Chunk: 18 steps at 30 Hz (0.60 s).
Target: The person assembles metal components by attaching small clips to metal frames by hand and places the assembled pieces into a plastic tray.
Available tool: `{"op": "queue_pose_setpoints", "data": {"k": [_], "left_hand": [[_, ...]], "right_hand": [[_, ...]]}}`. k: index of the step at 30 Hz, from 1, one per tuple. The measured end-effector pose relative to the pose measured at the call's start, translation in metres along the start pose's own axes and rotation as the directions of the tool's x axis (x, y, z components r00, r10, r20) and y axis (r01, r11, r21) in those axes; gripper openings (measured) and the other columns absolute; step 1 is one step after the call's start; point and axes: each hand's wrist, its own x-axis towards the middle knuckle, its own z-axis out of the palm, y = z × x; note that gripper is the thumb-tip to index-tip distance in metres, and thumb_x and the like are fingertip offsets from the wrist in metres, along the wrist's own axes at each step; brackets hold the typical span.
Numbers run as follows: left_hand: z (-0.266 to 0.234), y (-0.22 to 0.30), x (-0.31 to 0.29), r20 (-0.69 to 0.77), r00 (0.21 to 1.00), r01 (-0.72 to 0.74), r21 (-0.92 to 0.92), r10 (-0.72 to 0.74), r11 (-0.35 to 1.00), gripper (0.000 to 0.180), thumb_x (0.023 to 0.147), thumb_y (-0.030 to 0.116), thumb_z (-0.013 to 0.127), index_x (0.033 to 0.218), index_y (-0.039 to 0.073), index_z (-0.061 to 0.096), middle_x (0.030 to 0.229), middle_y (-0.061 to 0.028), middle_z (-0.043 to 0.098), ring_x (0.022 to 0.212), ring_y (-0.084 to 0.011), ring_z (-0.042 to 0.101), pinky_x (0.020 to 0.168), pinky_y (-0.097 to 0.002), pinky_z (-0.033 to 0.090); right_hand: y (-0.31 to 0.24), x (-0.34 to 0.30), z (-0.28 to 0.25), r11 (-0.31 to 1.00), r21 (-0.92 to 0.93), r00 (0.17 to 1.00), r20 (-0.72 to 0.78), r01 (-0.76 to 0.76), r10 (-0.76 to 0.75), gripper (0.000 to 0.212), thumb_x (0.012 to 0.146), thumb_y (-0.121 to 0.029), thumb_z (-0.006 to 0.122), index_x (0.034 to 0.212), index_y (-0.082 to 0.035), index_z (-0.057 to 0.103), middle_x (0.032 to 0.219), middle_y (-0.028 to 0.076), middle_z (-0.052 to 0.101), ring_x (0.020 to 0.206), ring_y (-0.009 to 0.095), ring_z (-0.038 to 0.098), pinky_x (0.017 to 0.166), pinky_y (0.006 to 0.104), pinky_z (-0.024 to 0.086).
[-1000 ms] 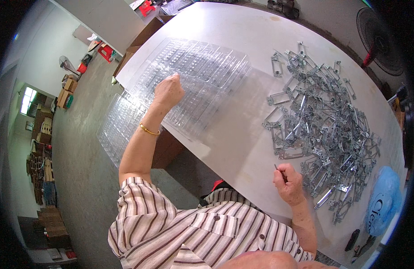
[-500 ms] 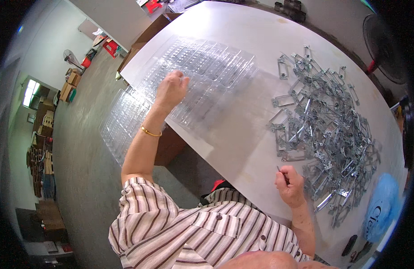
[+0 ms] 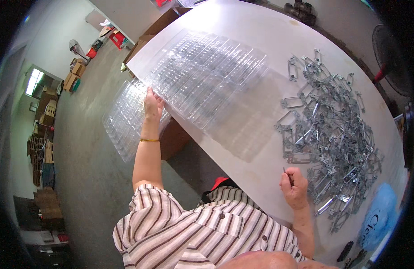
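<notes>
Slipping is the main risk for the clear, ridged plastic tray sheet (image 3: 193,80), which lies on the white tabletop (image 3: 243,22) and reaches its near-left edge. The left hand (image 3: 153,106) is at that edge, beside a second clear ridged plastic sheet (image 3: 121,127) extending past the tabletop; whether its fingers pinch plastic, I cannot tell. A careless pull there could drag the upper sheet off, or bend and crack thin plastic against the edge. The lower sheet's support is partly hidden, so a push might send it floorward.

The right hand (image 3: 294,190) is curled around a thin dark rod (image 3: 284,170), just beside the heap of silver-grey metal brackets (image 3: 335,130). A sideways knock could snag those tangled frames and scatter them, and a loosened grip could drop the rod.
</notes>
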Motion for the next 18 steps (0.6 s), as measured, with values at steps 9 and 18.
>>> {"op": "queue_pose_setpoints", "data": {"k": [9,18], "left_hand": [[0.011,-0.001,0.005,0.074,0.996,-0.043,0.013,0.042,0.999,0.041,0.106,0.034,0.043,0.130,0.002,0.048,0.122,-0.0143,0.058,0.106,-0.0251,0.059,0.095,-0.0402,0.050],[0.012,-0.009,0.024,0.046,0.998,-0.059,0.135,0.053,0.989,0.055,0.102,0.042,0.047,0.136,-0.001,0.046,0.118,-0.0131,0.051,0.107,-0.0249,0.051,0.098,-0.0438,0.042]], "right_hand": [[-0.008,0.002,-0.002,1.000,-0.023,1.000,0.012,0.014,-0.013,0.009,0.093,-0.005,0.065,0.097,-0.007,0.057,0.063,0.006,0.061,0.052,0.015,0.061,0.050,0.0301,0.048],[-0.001,0.002,0.001,1.000,-0.004,1.000,-0.001,0.022,-0.022,0.008,0.094,-0.006,0.064,0.096,-0.006,0.057,0.062,0.006,0.062,0.052,0.015,0.062,0.049,0.0300,0.048]]}}
